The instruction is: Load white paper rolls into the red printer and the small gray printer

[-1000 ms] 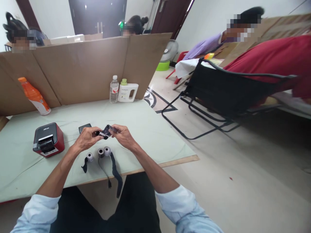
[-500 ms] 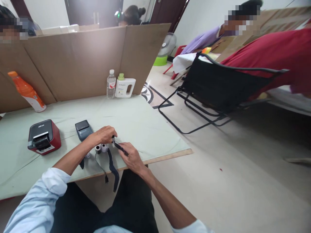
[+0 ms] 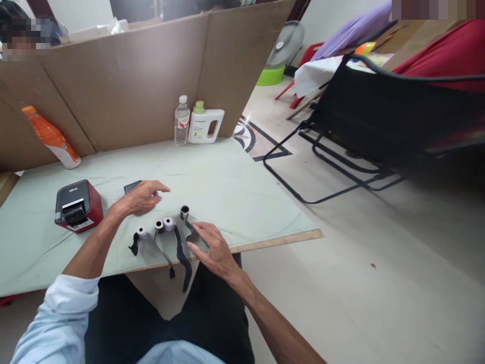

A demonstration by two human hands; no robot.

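Right hand [image 3: 212,247] lies flat, fingers spread, pressing the dark strip [image 3: 190,233] trailing from the rightmost small roll [image 3: 184,211]; left hand [image 3: 141,197] hovers open, holding nothing

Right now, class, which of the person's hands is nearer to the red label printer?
Left. The left hand hovers just right of the red label printer, over a small dark device. The right hand rests farther right, beyond the paper rolls, fingers on a black strip.

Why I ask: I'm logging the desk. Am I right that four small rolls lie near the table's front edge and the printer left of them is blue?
Not quite. The head view shows the printer is red with a black top, not blue. The four small rolls near the table's front edge are as you say.
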